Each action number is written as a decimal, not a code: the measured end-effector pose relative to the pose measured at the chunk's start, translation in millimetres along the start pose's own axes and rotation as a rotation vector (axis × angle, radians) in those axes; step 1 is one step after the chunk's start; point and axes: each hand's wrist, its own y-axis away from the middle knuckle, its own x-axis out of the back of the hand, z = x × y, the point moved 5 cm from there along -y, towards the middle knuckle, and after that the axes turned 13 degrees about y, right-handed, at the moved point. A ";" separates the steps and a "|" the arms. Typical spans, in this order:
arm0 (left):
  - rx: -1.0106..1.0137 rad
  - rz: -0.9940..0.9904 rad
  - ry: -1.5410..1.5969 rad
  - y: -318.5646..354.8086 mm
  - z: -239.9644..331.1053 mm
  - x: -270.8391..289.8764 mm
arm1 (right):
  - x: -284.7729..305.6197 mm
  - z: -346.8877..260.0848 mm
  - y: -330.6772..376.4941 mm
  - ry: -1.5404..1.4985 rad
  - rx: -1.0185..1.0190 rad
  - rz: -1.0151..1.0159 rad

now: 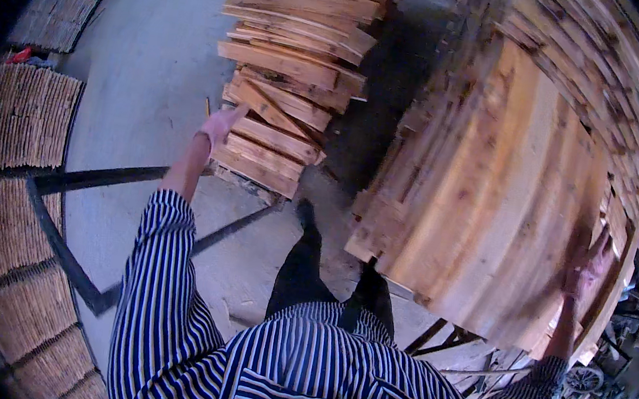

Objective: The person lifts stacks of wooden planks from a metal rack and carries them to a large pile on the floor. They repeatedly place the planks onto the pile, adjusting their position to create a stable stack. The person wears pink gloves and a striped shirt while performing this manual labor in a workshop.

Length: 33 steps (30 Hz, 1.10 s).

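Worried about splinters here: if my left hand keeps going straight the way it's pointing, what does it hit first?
Probably the stack of wooden boards; your left hand already looks at its edge, though depth is unclear.

Blue-white striped shirt [292, 370], black trousers [300, 268]

Daylight scene with a cool, bluish cast. The concrete floor [146, 61] is brightly lit, while a deep shadow fills the gap between the two plank stacks [296, 63]. Fisheye distortion bends straight edges near the black circular rim. The right hand [584, 265] is motion-blurred; fine detail is soft throughout.
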 end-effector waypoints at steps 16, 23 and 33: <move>0.437 -0.014 0.256 -115.8 -288.2 -17.1 | 43.6 -681.2 -50.7 -0.441 1.187 -0.766; 0.188 0.113 0.348 -266.1 -295.2 -91.0 | -161.0 -848.3 76.6 -0.543 0.867 -1.033; 0.366 0.372 -0.180 -365.4 -440.1 -69.1 | -231.8 -938.5 190.2 -0.615 0.496 -0.908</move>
